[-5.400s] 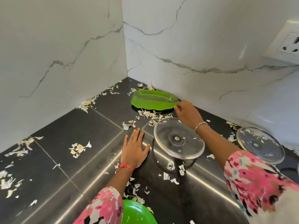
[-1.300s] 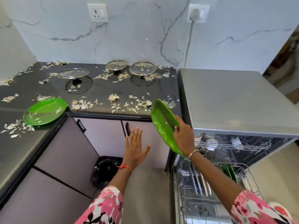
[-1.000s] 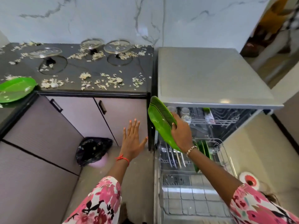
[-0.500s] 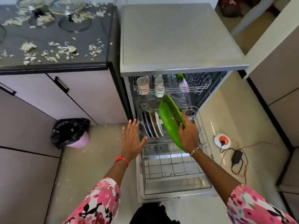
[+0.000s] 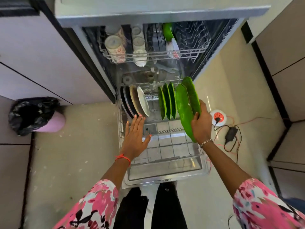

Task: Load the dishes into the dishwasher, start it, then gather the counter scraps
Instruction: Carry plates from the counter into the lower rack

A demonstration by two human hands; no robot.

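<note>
Leaf plate (image 5: 185, 106), green and on edge, hangs in our right grip (image 5: 200, 124), whose fingers curl round its rim with the thumb on its face. It is above the right side of the lower rack (image 5: 165, 147) of the dishwasher (image 5: 148, 15), just beside the green plates (image 5: 166, 103) slotted there, and not yet in a slot itself. Our left grip (image 5: 134, 138) holds nothing, its fingers straight and spread over the rack's left side, tips close to the white plate (image 5: 143, 103); whether they touch it we cannot tell. We judge the loading well along but unfinished: the door (image 5: 165, 171) lies open, so the machine is not started, and the scraps are outside this view, so we take that step to be still ahead. Counting: one leaf plate in hand; three green plates standing together; to their left one white plate, one brownish one, and dark ones behind that we cannot separate. In the upper rack (image 5: 189, 51) we make out about five cups (image 5: 113, 44), too blurred to be sure, and one green piece (image 5: 167, 32). One bin (image 5: 36, 114) with a black bag stands on the floor to the left.
</note>
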